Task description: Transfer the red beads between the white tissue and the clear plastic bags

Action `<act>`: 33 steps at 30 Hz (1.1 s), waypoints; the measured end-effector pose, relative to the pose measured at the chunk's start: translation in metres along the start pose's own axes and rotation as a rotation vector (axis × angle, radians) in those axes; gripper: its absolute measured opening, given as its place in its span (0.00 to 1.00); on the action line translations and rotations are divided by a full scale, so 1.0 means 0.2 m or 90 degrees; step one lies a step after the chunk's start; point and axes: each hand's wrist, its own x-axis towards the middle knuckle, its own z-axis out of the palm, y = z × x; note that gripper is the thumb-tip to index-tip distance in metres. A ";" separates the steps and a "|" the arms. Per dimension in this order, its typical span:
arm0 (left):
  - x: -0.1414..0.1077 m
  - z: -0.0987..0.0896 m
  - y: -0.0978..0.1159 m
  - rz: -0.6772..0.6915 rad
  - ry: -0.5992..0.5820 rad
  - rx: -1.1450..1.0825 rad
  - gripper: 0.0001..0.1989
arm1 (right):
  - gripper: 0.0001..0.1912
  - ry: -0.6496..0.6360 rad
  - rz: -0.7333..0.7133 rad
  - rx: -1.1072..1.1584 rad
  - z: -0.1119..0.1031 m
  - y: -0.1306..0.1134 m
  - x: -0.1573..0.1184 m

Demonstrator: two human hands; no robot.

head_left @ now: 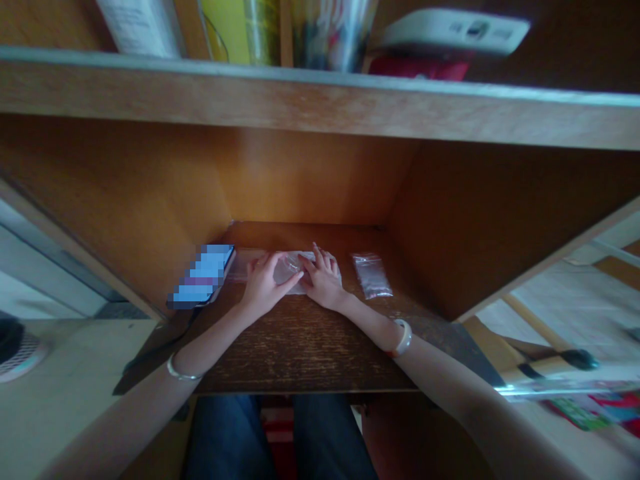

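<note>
A clear plastic bag point(287, 269) lies on the dark wooden desk between my two hands. My left hand point(263, 285) is on its left side, thumb and index finger curved in a C and touching the plastic. On its right side my right hand point(323, 281) pinches near the bag's middle, its other fingers lifted and spread. The tips of both hands almost meet, and they partly hide what they hold. Another flat clear bag point(239, 268) extends to the left of my left hand. A small clear zip bag point(373, 275) lies apart, right of my right hand.
A phone point(203, 275) with a lit, blurred-out screen leans at the desk's left, a dark cable point(170, 341) beside it. Wooden side walls enclose the desk. Overhead, a shelf edge point(320, 100) carries containers and a white device point(457, 32). A chair-like frame point(545, 347) stands right.
</note>
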 end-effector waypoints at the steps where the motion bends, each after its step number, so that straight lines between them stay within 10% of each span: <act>1: 0.00 0.00 0.00 0.002 0.001 0.001 0.19 | 0.29 -0.002 -0.017 0.000 0.00 0.00 0.00; 9: 0.00 0.00 -0.01 -0.009 -0.003 -0.002 0.18 | 0.08 0.019 -0.072 0.049 0.00 0.04 0.02; 26: 0.00 -0.01 0.00 -0.019 0.042 0.004 0.18 | 0.05 0.061 -0.128 0.051 -0.01 0.05 0.02; 33: -0.01 0.01 -0.02 0.006 0.002 -0.001 0.21 | 0.05 0.300 -0.058 0.181 -0.02 0.05 0.03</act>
